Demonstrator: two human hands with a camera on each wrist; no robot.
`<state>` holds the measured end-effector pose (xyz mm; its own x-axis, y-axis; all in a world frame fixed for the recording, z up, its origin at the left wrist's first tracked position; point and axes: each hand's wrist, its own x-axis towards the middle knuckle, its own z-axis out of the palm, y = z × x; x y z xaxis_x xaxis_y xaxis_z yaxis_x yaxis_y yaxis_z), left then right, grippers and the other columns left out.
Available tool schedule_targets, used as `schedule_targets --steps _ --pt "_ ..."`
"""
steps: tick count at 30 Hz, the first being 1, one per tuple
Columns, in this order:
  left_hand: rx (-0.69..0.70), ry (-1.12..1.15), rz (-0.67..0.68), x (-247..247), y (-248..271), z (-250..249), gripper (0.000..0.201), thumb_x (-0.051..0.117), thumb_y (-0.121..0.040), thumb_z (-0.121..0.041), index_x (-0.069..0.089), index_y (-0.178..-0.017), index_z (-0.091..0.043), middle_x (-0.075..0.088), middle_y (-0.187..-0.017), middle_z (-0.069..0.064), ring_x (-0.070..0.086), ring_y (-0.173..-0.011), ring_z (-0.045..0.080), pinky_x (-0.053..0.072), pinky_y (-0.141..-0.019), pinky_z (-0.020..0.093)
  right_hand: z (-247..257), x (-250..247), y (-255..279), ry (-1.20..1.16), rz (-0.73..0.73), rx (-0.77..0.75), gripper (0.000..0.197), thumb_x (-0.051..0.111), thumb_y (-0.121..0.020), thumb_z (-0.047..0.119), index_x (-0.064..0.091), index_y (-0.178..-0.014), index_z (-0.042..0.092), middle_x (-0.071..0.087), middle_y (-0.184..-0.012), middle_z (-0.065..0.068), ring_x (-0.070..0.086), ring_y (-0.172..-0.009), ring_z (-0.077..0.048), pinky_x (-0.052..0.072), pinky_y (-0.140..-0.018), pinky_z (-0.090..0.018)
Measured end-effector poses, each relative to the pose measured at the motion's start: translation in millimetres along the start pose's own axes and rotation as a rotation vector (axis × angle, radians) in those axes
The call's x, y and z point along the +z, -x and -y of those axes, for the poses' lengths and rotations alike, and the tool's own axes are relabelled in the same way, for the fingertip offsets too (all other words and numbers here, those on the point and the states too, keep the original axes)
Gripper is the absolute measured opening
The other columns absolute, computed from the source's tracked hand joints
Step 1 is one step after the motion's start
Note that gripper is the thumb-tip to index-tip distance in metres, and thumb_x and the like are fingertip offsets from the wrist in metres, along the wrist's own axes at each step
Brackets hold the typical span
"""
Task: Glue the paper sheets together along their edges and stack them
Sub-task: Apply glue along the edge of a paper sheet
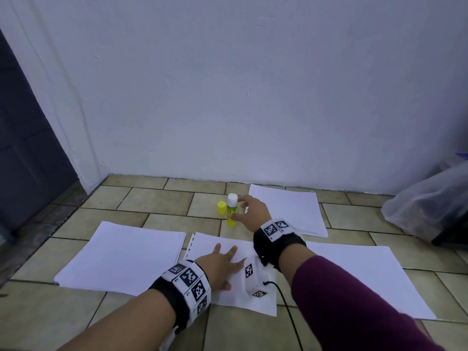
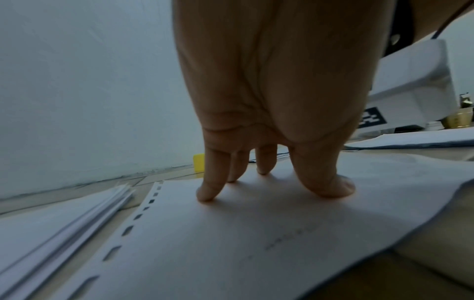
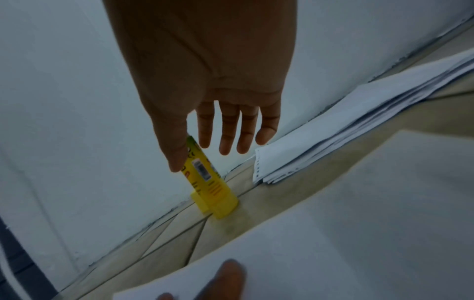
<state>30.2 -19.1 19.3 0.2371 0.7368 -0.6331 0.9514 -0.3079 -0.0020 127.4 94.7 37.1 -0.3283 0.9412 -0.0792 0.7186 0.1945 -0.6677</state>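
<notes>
An uncapped glue stick (image 1: 232, 210), yellow with a white tip, stands upright on the tiled floor, its yellow cap (image 1: 221, 207) just to its left. My right hand (image 1: 239, 209) hovers at the stick's right side with fingers spread and straight. In the right wrist view the thumb lies against the glue stick (image 3: 210, 182); no finger wraps it. My left hand (image 1: 225, 259) presses flat on the middle sheet (image 1: 210, 241), which has punched holes along its left edge (image 2: 143, 211). Paper stacks lie at the left (image 1: 121, 257) and back right (image 1: 291, 209).
A large single sheet (image 1: 367, 274) lies at the right under my right forearm. A clear plastic bag (image 1: 430, 198) sits at the far right by the white wall. A dark door (image 1: 25, 148) stands at the left. A white wrist camera (image 1: 255, 277) with a cable hangs over the middle sheet.
</notes>
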Motion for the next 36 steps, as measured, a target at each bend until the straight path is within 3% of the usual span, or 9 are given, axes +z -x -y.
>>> schedule_targets --steps 3,8,11,13,15,18,22,27,36 --pt "0.002 0.005 -0.009 -1.8 2.8 0.2 0.060 0.045 -0.100 -0.029 0.017 -0.153 -0.022 -0.016 -0.160 0.002 -0.010 -0.146 0.039 0.030 -0.111 0.054 2.7 6.5 -4.8 0.015 0.007 -0.012 0.043 0.068 -0.085 0.021 0.057 -0.126 0.015 0.061 -0.124 -0.004 0.055 -0.114 -0.021 0.039 -0.089 -0.025" --pt "0.011 0.005 -0.038 -1.8 4.3 -0.1 0.070 0.044 -0.101 -0.029 -0.002 -0.153 -0.031 -0.013 -0.161 0.003 -0.007 -0.146 0.039 0.029 -0.112 0.052 1.9 -17.6 4.8 -0.005 0.039 -0.016 0.029 0.059 -0.092 0.023 0.055 -0.117 0.010 0.054 -0.096 -0.004 0.051 -0.088 -0.021 0.037 -0.074 -0.026" --pt "-0.007 -0.018 -0.113 -0.5 2.9 -0.4 0.072 0.049 -0.097 -0.037 0.004 -0.153 -0.034 -0.002 -0.161 0.004 0.010 -0.144 0.036 0.035 -0.108 0.049 -5.7 -50.5 19.3 -0.114 0.084 0.038 0.025 0.068 -0.085 0.024 0.061 -0.109 0.020 0.059 -0.089 0.000 0.060 -0.072 -0.019 0.048 -0.065 -0.028" --pt "-0.017 -0.033 -0.172 -3.0 1.6 -2.9 0.072 0.053 -0.093 -0.047 0.013 -0.152 -0.034 0.012 -0.156 0.007 0.025 -0.137 0.034 0.038 -0.104 0.045 -14.4 -71.1 30.5 -0.144 0.076 0.065 0.028 0.078 -0.076 0.024 0.065 -0.101 0.025 0.062 -0.081 0.005 0.060 -0.058 -0.012 0.046 -0.051 -0.017" --pt "-0.025 -0.051 -0.209 -6.9 -0.4 -7.1 0.073 0.054 -0.088 -0.057 0.022 -0.148 -0.031 0.023 -0.148 0.010 0.032 -0.129 0.034 0.038 -0.102 0.044 -23.4 -85.6 38.3 -0.157 -0.006 0.074 0.037 0.085 -0.067 0.021 0.067 -0.099 0.026 0.063 -0.082 0.007 0.056 -0.061 -0.005 0.037 -0.048 -0.010" --pt "-0.065 -0.068 -0.224 -11.7 -4.3 -13.3 0.076 0.053 -0.084 -0.065 0.027 -0.144 -0.027 0.030 -0.139 0.013 0.038 -0.121 0.033 0.037 -0.098 0.042 -35.4 -91.1 42.8 -0.196 -0.164 0.080 0.042 0.087 -0.059 0.012 0.064 -0.091 0.025 0.064 -0.088 0.002 0.054 -0.067 -0.009 0.038 -0.052 -0.016" --pt "-0.074 -0.054 -0.278 -15.3 -7.3 -18.7 0.066 0.052 -0.089 -0.056 0.032 -0.139 -0.018 0.032 -0.137 0.013 0.031 -0.126 0.029 0.041 -0.092 0.040 -43.0 -80.7 47.1 -0.135 -0.140 0.135 0.037 0.077 -0.072 0.006 0.049 -0.096 0.015 0.057 -0.105 -0.012 0.054 -0.059 -0.015 0.038 -0.037 -0.012" --pt "0.052 0.059 -0.320 -9.8 -10.4 -16.1 0.061 0.057 -0.092 -0.039 0.034 -0.138 -0.006 0.026 -0.147 0.010 0.028 -0.132 0.025 0.038 -0.098 0.039 -44.5 -58.8 50.9 0.064 -0.017 0.062 0.029 0.071 -0.079 0.009 0.049 -0.095 0.018 0.058 -0.104 -0.012 0.056 -0.075 -0.023 0.047 -0.058 -0.026" --pt "0.078 0.074 -0.313 -9.7 -9.8 -13.1 0.064 0.056 -0.093 -0.040 0.031 -0.141 -0.006 0.024 -0.152 0.007 0.029 -0.133 0.023 0.037 -0.098 0.037 -25.3 -49.7 47.4 0.265 0.022 -0.016 0.028 0.063 -0.085 0.007 0.052 -0.111 0.009 0.060 -0.110 -0.013 0.053 -0.089 -0.022 0.040 -0.069 -0.025"
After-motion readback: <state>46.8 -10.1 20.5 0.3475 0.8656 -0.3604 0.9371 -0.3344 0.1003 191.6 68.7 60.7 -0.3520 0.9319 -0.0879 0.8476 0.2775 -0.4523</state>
